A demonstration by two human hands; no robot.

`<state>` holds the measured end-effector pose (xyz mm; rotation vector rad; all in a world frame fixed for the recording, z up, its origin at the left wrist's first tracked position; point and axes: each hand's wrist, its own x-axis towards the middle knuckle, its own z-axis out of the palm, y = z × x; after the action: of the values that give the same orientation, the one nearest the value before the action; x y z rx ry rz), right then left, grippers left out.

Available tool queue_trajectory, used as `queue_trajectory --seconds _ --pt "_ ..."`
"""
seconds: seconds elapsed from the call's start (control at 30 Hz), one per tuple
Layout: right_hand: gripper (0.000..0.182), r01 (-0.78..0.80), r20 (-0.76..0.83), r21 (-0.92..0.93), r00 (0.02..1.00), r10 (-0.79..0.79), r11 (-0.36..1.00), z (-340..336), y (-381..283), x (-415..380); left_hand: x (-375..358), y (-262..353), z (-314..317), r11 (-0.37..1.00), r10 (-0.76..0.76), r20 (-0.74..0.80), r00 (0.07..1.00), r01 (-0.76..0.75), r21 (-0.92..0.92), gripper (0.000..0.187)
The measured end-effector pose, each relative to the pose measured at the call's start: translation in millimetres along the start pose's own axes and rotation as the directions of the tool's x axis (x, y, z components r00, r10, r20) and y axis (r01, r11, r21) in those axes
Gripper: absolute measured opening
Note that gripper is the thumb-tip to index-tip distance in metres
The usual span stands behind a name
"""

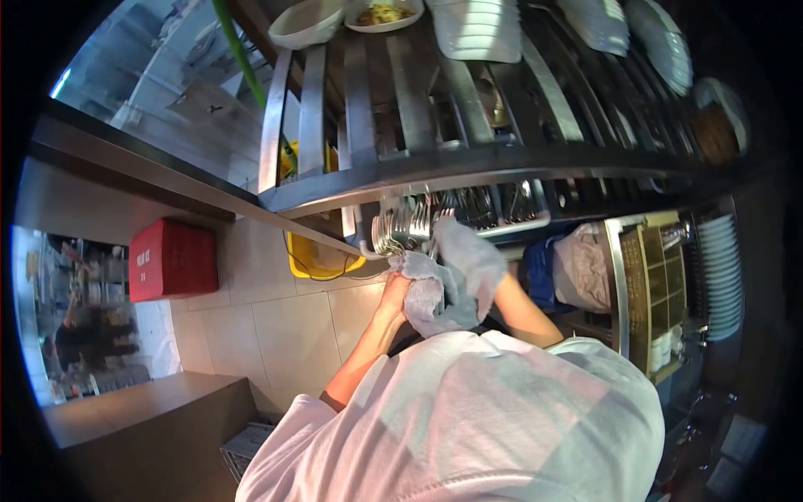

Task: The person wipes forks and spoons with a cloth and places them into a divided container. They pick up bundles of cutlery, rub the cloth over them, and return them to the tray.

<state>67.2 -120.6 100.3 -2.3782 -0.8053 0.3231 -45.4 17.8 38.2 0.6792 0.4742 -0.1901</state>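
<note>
A grey cloth point(473, 268) is bunched around both of my hands, in front of a cutlery tray. My left hand point(400, 294) is at the cloth's left side, its fingers mostly hidden in the folds. The cloth covers my right hand, and only the wrist and forearm show. Several forks point(401, 230) stand bunched at the left of the tray point(523, 224), close to the cloth. More cutlery point(477, 205) lies in the compartments to the right. Whether a utensil is inside the cloth cannot be made out.
Above is a slatted metal shelf point(401, 100) with stacked white dishes point(477, 33). A yellow bin point(322, 261) and a red box point(171, 259) are at the left. At the right are a wooden compartment rack point(661, 293) and stacked plates point(719, 280).
</note>
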Motion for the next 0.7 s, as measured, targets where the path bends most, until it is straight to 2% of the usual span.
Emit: queue_trajectory --seconds 0.03,0.07,0.1,0.17,0.2,0.23,0.27,0.3,0.33,0.37,0.4,0.47,0.53,0.6,0.67,0.7 --pt "0.025 0.162 -0.113 0.074 0.982 -0.153 0.984 31 22 2 -5 -5 10 0.997 -0.006 -0.069 0.998 0.011 0.073 0.017" --pt "0.022 0.330 -0.233 0.124 0.926 -0.296 0.936 53 41 6 -9 -13 12 0.996 -0.016 -0.062 0.998 0.021 0.081 0.017" --pt "0.022 0.324 -0.244 0.124 0.926 -0.288 0.938 46 39 4 -13 -18 14 0.997 -0.020 -0.059 0.998 0.024 0.075 0.017" --pt "0.023 0.253 0.189 -0.204 0.958 -0.215 0.946 27 23 -2 -24 -26 9 0.996 -0.025 -0.057 0.998 0.030 0.085 0.017" --pt "0.023 0.248 0.173 -0.205 0.961 -0.214 0.947 28 22 -6 -27 -28 5 0.999 -0.023 -0.043 0.999 0.025 0.041 0.017" --pt "0.023 0.322 0.026 -0.254 0.945 -0.326 0.912 31 23 -12 -30 -31 4 1.000 -0.021 -0.030 0.999 0.021 -0.007 0.016" --pt "0.022 0.225 -0.106 0.092 0.971 -0.215 0.970 42 26 -14 -34 -31 5 1.000 -0.019 -0.021 1.000 0.019 -0.003 0.016" --pt "0.020 0.207 -0.239 0.509 0.966 -0.094 0.835 54 29 -16 -38 -30 6 0.999 -0.031 -0.045 0.998 0.032 0.035 0.017" --pt "0.019 0.278 -0.360 0.762 0.932 0.026 0.584 65 32 -18 -43 -30 7 0.996 -0.043 -0.074 0.996 0.048 0.071 0.017" --pt "0.016 0.192 -0.213 0.962 0.972 0.094 0.196 41 15 -27 -44 -32 5 0.997 -0.055 -0.065 0.996 0.059 0.048 0.017" --pt "0.014 0.068 -0.048 0.970 0.995 0.091 -0.232 27 4 -31 -46 -34 3 0.997 -0.056 -0.067 0.996 0.059 0.048 0.017" --pt "0.017 0.110 -0.121 0.985 0.990 0.077 0.131 23 12 -22 -48 -33 3 0.994 -0.079 -0.057 0.995 0.083 0.075 0.017" --pt "0.018 0.115 -0.147 0.906 0.988 0.048 0.407 18 17 -19 -44 -35 -3 0.996 -0.080 -0.063 0.995 0.082 0.021 0.016" --pt "0.020 0.141 -0.204 0.785 0.978 0.037 0.603 20 18 -18 -41 -35 -10 0.996 -0.085 -0.071 0.994 0.083 -0.030 0.015" --pt "0.021 0.183 -0.327 0.638 0.944 0.048 0.748 26 16 -24 -45 -29 -4 0.993 -0.005 -0.085 0.996 0.015 0.121 0.013" --pt "0.022 0.184 -0.380 0.569 0.923 0.058 0.802 24 19 -24 -43 -29 -3 0.994 0.003 -0.081 0.997 0.006 0.109 0.013"
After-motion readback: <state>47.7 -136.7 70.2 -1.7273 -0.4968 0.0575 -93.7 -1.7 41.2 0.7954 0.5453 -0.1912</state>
